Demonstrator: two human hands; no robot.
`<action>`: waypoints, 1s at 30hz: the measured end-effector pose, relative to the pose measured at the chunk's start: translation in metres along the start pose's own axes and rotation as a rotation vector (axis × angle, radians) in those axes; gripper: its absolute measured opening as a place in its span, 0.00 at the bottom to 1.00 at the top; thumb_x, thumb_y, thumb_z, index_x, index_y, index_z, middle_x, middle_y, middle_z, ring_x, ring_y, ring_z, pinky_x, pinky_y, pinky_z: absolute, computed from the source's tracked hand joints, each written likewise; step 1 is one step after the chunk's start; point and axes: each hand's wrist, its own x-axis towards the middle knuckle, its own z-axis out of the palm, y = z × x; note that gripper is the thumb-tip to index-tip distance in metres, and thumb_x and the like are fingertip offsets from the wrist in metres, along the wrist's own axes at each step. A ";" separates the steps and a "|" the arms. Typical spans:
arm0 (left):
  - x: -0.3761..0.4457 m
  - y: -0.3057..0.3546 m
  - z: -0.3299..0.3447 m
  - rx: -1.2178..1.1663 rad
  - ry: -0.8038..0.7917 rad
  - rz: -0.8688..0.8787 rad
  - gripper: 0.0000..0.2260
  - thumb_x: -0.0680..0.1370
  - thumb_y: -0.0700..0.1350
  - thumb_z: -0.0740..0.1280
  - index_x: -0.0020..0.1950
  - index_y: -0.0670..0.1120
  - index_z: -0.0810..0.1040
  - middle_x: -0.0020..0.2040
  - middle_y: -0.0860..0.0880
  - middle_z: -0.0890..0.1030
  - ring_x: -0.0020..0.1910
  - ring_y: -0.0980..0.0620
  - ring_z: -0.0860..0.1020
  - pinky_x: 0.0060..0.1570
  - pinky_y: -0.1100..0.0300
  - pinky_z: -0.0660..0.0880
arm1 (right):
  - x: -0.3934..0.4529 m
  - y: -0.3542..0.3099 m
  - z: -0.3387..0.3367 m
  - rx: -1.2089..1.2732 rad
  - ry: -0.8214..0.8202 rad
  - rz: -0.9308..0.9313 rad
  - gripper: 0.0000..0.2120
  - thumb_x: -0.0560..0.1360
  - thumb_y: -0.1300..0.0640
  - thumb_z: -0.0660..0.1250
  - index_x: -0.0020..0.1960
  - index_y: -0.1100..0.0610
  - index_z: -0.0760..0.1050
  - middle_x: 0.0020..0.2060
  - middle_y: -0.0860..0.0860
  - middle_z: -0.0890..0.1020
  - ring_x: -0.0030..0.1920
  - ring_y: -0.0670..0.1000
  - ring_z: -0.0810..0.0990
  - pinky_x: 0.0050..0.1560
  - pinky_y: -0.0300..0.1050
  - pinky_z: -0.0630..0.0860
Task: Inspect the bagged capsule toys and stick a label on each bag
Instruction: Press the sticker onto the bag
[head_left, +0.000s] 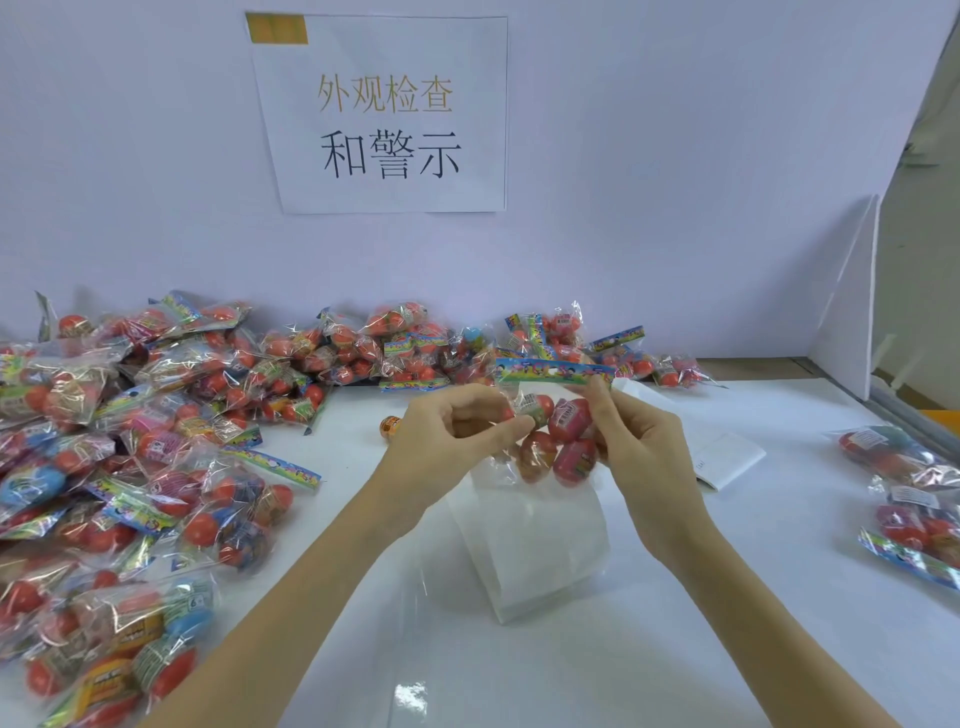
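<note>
1. Far left of the held bag, a big heap of bagged capsule toys covers the white table and runs along the back wall toward the middle.
2. Just left of the held bag, a loose orange capsule sits on the table, partly hidden behind the left hand.
3. The left hand pinches the held bag's left side between thumb and fingers.
4. The held bag, clear with red and pink capsules and a colourful header strip on top, hangs in the air between both hands.
5. Below the held bag, a white paper sheet lies on the table.
6. The right hand grips the held bag's right side, fingers curled around it.
7. Right of the held bag lies a small white label sheet.
8. Far right of the held bag, a few more bagged toys rest at the table's edge.
9. Above the held bag, a paper sign with Chinese characters hangs on the wall.
</note>
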 end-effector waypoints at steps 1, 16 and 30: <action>0.000 -0.001 0.000 -0.004 0.056 0.016 0.13 0.67 0.51 0.80 0.48 0.48 0.86 0.42 0.50 0.87 0.40 0.53 0.83 0.45 0.65 0.79 | 0.000 -0.001 -0.001 0.046 -0.047 0.029 0.25 0.84 0.43 0.62 0.50 0.65 0.82 0.45 0.68 0.83 0.42 0.57 0.82 0.57 0.61 0.82; 0.002 -0.002 -0.006 -0.116 -0.026 -0.061 0.25 0.73 0.49 0.77 0.68 0.46 0.78 0.54 0.41 0.86 0.46 0.44 0.85 0.46 0.56 0.81 | -0.002 -0.004 0.003 0.027 -0.122 0.021 0.21 0.79 0.43 0.66 0.50 0.60 0.85 0.39 0.55 0.85 0.38 0.52 0.79 0.40 0.40 0.78; -0.003 -0.007 0.005 0.380 0.295 0.319 0.28 0.74 0.47 0.80 0.69 0.55 0.69 0.62 0.51 0.74 0.50 0.53 0.82 0.46 0.64 0.79 | -0.005 -0.005 0.002 0.132 -0.168 0.011 0.11 0.84 0.58 0.65 0.58 0.52 0.86 0.49 0.56 0.88 0.51 0.53 0.86 0.54 0.43 0.82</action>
